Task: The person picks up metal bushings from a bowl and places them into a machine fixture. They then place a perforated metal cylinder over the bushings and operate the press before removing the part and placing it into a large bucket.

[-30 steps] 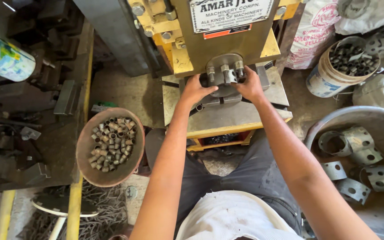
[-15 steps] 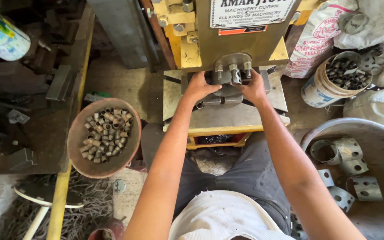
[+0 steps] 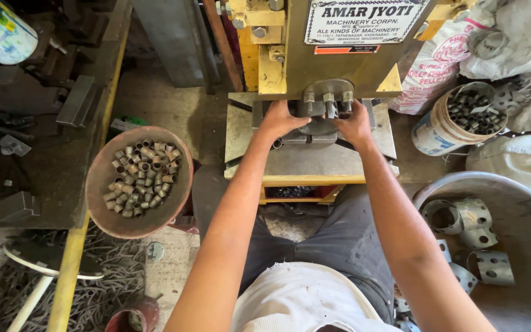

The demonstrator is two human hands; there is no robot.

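Both hands are at the press die; left hand sits on the left side of the round die block, fingers curled down onto it, and whether they pinch a small part cannot be told; right hand mirrors it on the right side, fingers bent against the block under the three bolt heads; grip contents also hidden. One short metal tube lies on the press worktop just under the left wrist, apart from the die. Feed stock: rusty round bowl to the person's left, well filled with short metal sleeves; judged as blanks not yet run. On the right, a white bucket holds dark similar pieces; could be finished parts, not certain. Large grey tub at lower right carries bent perforated clamps; a different item, untouched. Judgement on progress: mid-batch; one piece looks to be getting seated or lifted at the die; the bowl is still mostly full, so most of the run looks left. The ram is hidden by the yellow press frame, so the stroke state is unknown.
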